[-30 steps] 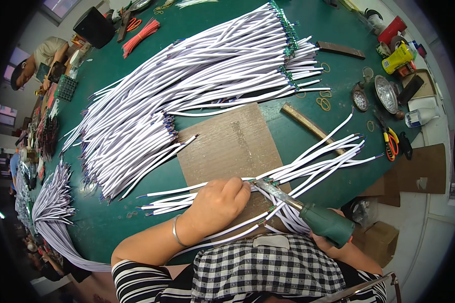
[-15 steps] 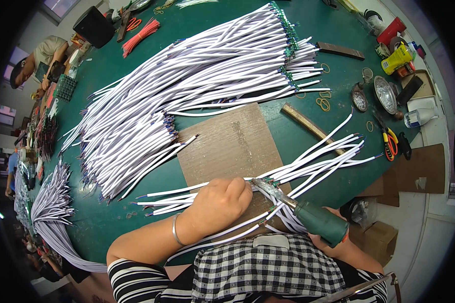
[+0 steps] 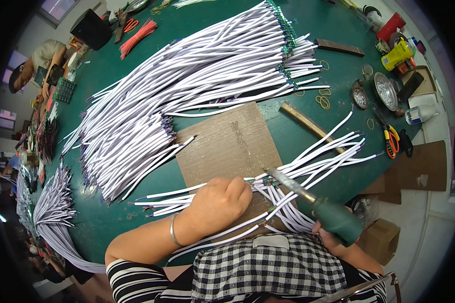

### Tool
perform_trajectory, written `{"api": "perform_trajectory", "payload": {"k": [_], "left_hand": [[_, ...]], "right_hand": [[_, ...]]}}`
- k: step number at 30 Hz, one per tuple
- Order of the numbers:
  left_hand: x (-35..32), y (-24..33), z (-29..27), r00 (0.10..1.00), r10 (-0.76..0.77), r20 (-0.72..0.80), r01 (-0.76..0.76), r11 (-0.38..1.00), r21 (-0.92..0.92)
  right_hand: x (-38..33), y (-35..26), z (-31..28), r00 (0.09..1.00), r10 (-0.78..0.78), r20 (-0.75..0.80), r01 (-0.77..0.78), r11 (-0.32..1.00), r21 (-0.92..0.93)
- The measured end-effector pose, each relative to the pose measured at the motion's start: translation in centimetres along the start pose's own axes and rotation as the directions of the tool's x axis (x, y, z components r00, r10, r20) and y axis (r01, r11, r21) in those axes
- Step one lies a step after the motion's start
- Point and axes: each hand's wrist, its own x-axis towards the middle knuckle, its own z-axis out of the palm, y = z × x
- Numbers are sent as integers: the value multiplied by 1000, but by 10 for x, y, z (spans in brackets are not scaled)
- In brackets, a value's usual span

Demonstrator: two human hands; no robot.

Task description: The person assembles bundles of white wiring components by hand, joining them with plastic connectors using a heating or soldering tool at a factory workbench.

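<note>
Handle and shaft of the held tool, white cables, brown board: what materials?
Handle: likely plastic; solid green, smooth-looking, though blurred.
Shaft: probably metal; grey with a patchy sheen.
White cables: probably soft plastic jackets, satin; they bend smoothly, coloured wires at the ends.
Brown board: wood or fibreboard, can't tell which; streaky grain, dark marks.

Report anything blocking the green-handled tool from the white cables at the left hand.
Nothing visible blocks the green-handled tool in the right hand from the white cables; the left hand lies left of the tool's tip.
</note>
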Motion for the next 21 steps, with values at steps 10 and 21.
{"api": "perform_trajectory", "payload": {"k": [10, 21], "left_hand": [[-2, 3, 3, 996, -87, -19, 86, 995, -43], [3, 18, 2, 878, -478, -26, 343, 666, -662]], "right_hand": [[4, -4, -5, 995, 98, 6, -96, 965, 246], [5, -17, -4, 996, 64, -56, -44, 952, 303]]}}
